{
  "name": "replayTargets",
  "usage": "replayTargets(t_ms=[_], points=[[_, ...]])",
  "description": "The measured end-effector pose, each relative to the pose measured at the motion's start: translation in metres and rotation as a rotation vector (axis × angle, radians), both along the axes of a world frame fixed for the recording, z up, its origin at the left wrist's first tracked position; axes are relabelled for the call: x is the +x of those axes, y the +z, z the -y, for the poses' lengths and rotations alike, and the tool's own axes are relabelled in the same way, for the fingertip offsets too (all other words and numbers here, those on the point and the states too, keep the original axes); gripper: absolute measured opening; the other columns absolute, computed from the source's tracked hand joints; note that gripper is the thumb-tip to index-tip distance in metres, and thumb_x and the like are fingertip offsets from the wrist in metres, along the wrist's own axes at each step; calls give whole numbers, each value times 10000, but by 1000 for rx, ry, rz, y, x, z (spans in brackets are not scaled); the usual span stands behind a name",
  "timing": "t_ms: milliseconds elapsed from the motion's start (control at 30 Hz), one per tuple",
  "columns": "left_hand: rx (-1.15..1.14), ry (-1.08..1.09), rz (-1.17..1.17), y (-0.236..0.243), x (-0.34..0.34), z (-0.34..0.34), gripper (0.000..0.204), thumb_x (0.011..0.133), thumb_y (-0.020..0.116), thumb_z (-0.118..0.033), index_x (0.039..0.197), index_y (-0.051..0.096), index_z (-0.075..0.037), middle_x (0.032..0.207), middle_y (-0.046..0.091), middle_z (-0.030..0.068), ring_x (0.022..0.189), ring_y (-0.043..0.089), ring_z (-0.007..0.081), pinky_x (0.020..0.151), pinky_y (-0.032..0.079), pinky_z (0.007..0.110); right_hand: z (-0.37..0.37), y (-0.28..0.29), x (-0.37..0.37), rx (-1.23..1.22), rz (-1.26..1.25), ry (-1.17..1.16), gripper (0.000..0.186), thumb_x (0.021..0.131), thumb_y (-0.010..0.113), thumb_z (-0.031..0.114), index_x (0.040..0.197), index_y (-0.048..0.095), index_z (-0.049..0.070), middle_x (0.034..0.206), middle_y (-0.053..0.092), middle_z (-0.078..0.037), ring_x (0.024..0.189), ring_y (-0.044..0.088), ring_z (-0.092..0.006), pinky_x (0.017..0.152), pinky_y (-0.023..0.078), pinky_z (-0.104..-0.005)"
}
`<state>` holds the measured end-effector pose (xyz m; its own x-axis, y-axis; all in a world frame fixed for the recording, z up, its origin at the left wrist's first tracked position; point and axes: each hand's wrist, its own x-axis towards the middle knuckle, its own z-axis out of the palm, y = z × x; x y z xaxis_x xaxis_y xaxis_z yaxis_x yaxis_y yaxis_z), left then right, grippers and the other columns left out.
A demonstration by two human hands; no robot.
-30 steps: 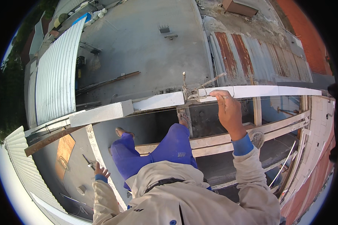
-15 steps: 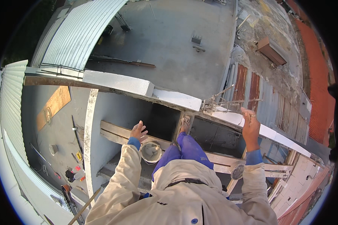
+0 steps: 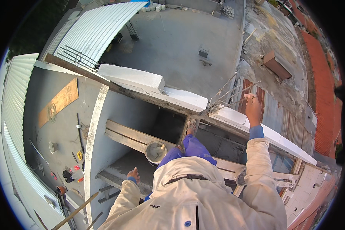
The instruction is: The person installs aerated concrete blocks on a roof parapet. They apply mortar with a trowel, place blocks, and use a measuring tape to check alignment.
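Observation:
My right hand (image 3: pixel 252 100) reaches out to the far right, its fingers curled closed at the end of a thin steel rebar (image 3: pixel 239 92) that sticks out beside the white blocks. My left hand (image 3: pixel 133 174) hangs low on the left, thumb raised and holding nothing; its fingers are partly hidden. Ahead of it, a bucket (image 3: pixel 156 151) with grey mortar and a tool handle stands on the wooden planks (image 3: pixel 128 137). One bare foot (image 3: pixel 191 126) is on the narrow wall between two openings; the other is beside the bucket.
White blocks (image 3: pixel 132 78) line the wall top ahead. Deep dark openings (image 3: pixel 168 124) drop on both sides of my foot. A round container (image 3: pixel 240 176) rests on the planks at right. A plywood sheet (image 3: pixel 59 101) and tools lie on the lower floor at left.
My right hand has moved forward to the rebar end. My left hand has dropped back toward my body, away from the bucket. The view has tilted up slightly.

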<state>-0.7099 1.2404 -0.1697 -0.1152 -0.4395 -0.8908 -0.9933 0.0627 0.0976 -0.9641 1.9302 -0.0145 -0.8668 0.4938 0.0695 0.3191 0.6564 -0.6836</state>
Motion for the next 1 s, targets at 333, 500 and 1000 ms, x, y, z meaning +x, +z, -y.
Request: replayTargets(t_ms=[333, 500, 1000], points=[[279, -272, -273, 13, -40, -58, 601, 979, 608, -521, 1414, 525, -114, 1320, 633, 79, 1158, 631, 301, 886, 544, 507, 41, -63, 133, -169, -19, -123, 433, 1023, 580, 357, 1282, 621, 13, 1172, 709, -220, 1127, 677, -351, 957, 517, -413], [430, -275, -367, 21, -99, -72, 791, 957, 592, -610, 1532, 368, -114, 1532, 485, 127, 1268, 571, 337, 939, 550, 471, 122, -158, 369, -44, 1004, 434, 462, 960, 567, 488, 1141, 740, 99, 1187, 709, -199, 1128, 651, -403, 980, 504, -477], [313, -784, -137, 31, -187, -108, 706, 962, 600, -591, 1516, 358, -226, 1551, 445, 110, 1290, 531, 398, 974, 469, 624, 217, -167, 572, -824, 569, -645, 455, 973, 532, 449, 872, 712, 44, 837, 732, -175, 827, 705, -361, 763, 561, -457]])
